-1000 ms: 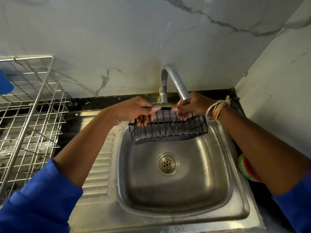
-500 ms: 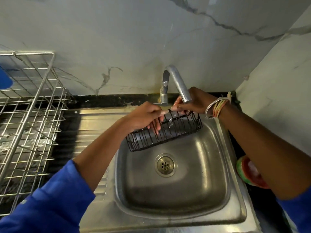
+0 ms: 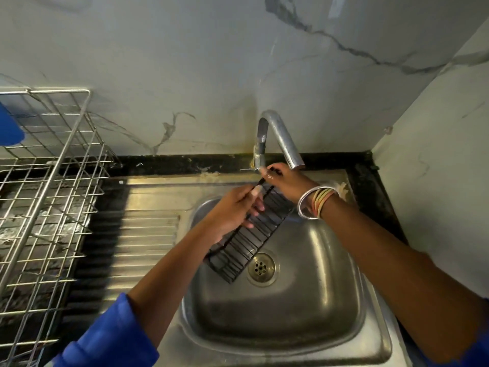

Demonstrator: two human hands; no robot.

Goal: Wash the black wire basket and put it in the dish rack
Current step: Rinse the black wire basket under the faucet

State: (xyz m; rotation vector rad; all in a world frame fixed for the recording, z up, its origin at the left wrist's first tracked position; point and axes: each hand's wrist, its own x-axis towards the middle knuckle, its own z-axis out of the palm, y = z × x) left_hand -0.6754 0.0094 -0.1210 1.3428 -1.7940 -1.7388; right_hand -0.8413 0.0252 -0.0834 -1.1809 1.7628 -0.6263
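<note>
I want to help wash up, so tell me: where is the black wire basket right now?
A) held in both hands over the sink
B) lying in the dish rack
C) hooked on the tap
A: the left hand and the right hand both grip the black wire basket, tilted above the sink, while the dish rack stands apart on the left.

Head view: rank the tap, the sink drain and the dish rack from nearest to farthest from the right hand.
From the right hand, which grips the black wire basket:
1. Tap, its spout end just above and behind the hand.
2. Sink drain, below the hand in the basin.
3. Dish rack, far off on the left.
</note>
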